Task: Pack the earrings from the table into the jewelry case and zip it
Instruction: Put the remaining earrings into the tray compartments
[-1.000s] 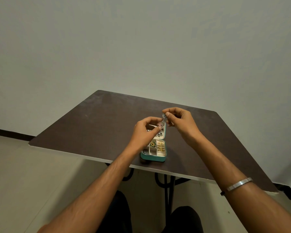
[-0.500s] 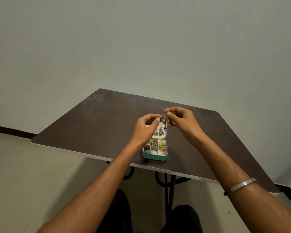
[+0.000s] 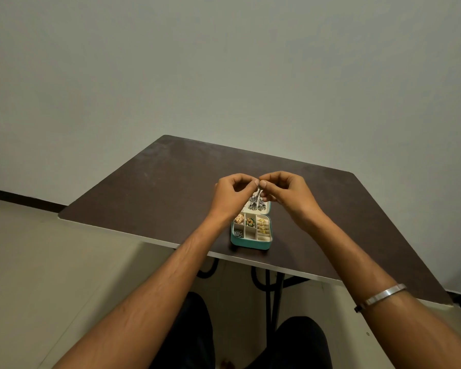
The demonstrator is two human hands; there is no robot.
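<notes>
Both hands are pinching one silver earring (image 3: 261, 185) between them, left hand (image 3: 230, 197) and right hand (image 3: 290, 194) meeting fingertip to fingertip right above the far edge of the open jewelry case (image 3: 251, 242). It hangs straight down toward the raised lid, where more silver earrings dangle. The tray compartments below hold gold pieces, a green one, and a silver one in the near-left slot.

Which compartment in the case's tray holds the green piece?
The middle one of the far row of the jewelry case: the green-centred piece sits between a rose-gold piece on its left and gold rings on its right.
</notes>
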